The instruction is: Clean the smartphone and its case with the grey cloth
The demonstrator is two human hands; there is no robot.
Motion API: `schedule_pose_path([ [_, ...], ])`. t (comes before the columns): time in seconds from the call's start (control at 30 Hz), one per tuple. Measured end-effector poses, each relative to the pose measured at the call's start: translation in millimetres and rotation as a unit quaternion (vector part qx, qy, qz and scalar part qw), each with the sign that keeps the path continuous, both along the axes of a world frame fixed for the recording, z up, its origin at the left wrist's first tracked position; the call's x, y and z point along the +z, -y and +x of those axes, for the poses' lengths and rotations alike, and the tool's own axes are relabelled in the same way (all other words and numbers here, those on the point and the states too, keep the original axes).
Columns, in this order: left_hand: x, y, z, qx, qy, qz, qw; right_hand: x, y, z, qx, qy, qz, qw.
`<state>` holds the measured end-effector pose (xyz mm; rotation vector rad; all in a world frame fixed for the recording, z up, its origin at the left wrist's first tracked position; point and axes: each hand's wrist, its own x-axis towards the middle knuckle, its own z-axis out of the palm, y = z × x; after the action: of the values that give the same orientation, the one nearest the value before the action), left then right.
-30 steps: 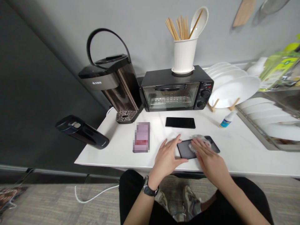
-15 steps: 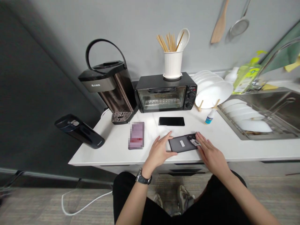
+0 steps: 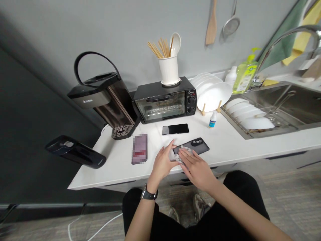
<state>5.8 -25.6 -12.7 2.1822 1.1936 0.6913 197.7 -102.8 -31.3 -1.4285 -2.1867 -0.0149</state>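
Observation:
A dark grey phone [image 3: 202, 147] lies back up on the white counter, its camera bump at the upper right. My left hand [image 3: 163, 161] grips the phone's left end between thumb and fingers. My right hand [image 3: 197, 167] presses a crumpled white cloth or tissue [image 3: 184, 154] flat against the left part of the phone's back, partly covering it. Behind them lies a black phone [image 3: 175, 129], screen up. To the left is a purple pouch-like item [image 3: 139, 149], partly pixelated. A small white bottle with a blue label [image 3: 212, 120] stands at the right.
A toaster oven [image 3: 164, 102] carries a white utensil cup [image 3: 169, 70]. Left of it stand a drink dispenser [image 3: 100, 97] and a tilted-looking dark flask [image 3: 77, 152]. Plates on a rack [image 3: 213, 95] and a sink [image 3: 283, 113] with dishes are at the right.
My right hand has moved with the white cloth from the camera end to the left part of the phone. The camera bump is now uncovered, and the head view has shifted right.

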Motion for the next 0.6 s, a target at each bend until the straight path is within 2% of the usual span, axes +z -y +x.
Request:
schedule_pose_path([
  [0.1, 1.4, 0, 2, 0.003, 0.003, -0.002, 1.000, -8.8, 7, 44, -0.057, 0.020, 0.019, 0.998],
  [0.17, 2.7, 0, 4, 0.003, -0.004, -0.001, 1.000, -14.6, -1, 62, -0.113, 0.020, 0.030, 0.993],
  [0.23, 4.0, 0, 6, 0.007, -0.009, 0.000, 1.000, -18.1, -17, 62, -0.159, 0.013, 0.030, 0.987],
  [0.3, 4.7, -1, 7, 0.012, -0.008, 0.001, 1.000, -17.7, -35, 44, -0.187, 0.005, 0.023, 0.982],
  [0.37, 4.7, -1, 7, 0.010, -0.007, -0.002, 1.000, -13.6, -47, 13, -0.171, 0.001, 0.009, 0.985],
  [0.47, 3.1, 0, 4, 0.003, -0.005, -0.001, 1.000, -5.2, -46, -29, -0.082, -0.011, -0.007, 0.997],
  [0.53, 1.3, 0, 2, 0.002, 0.000, 0.004, 1.000, -2.2, -33, -38, -0.033, -0.018, -0.009, 0.999],
  [0.6, -0.2, 1, 1, 0.001, 0.007, 0.006, 1.000, -3.0, -17, -27, 0.001, -0.009, -0.010, 1.000],
])
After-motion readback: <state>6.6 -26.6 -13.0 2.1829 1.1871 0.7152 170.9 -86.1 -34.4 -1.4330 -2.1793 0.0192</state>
